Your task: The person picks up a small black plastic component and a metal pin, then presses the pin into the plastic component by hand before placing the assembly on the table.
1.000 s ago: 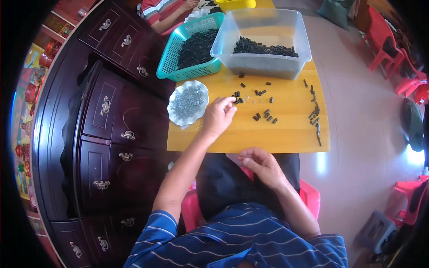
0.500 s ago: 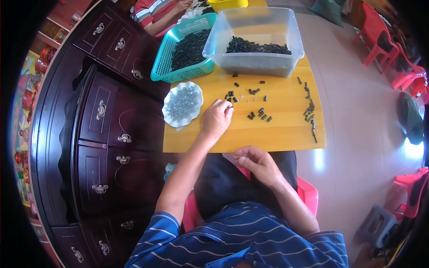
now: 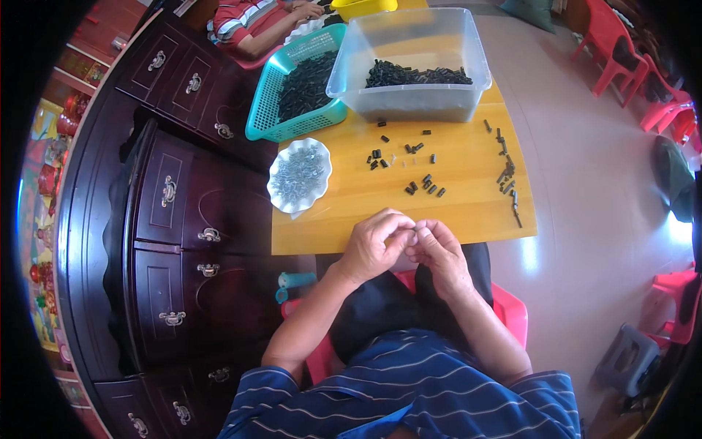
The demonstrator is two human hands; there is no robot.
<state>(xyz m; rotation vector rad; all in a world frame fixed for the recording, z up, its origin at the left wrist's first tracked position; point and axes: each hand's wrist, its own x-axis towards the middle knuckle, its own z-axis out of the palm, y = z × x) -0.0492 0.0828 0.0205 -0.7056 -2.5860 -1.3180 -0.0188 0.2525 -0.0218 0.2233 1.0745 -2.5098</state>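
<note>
My left hand [image 3: 380,245] and my right hand [image 3: 441,257] meet at the table's front edge, fingertips pinched together. Between them a tiny dark piece [image 3: 415,230] shows, mostly covered by the fingers. Beyond my hands, several short black tubes [image 3: 428,184] lie loose on the yellow wooden table [image 3: 351,212], with a few small clear pieces [image 3: 404,164] among them. A white scalloped dish [image 3: 327,167] at the left holds a heap of small clear pieces [image 3: 298,174]. Along the table's right side runs a line of longer black pieces [image 3: 506,170].
A teal perforated basket [image 3: 303,130] and a translucent plastic bin [image 3: 417,104], both with black pieces inside, stand at the back. Another person's arm [image 3: 274,33] is beyond, near a yellow container [image 3: 365,7]. A dark wooden cabinet [image 3: 197,175] flanks the left; red chairs [image 3: 614,55] stand right.
My left hand has drawn back from the loose black tubes to the front edge. My right hand has risen from the lap to meet it, and their fingertips now touch.
</note>
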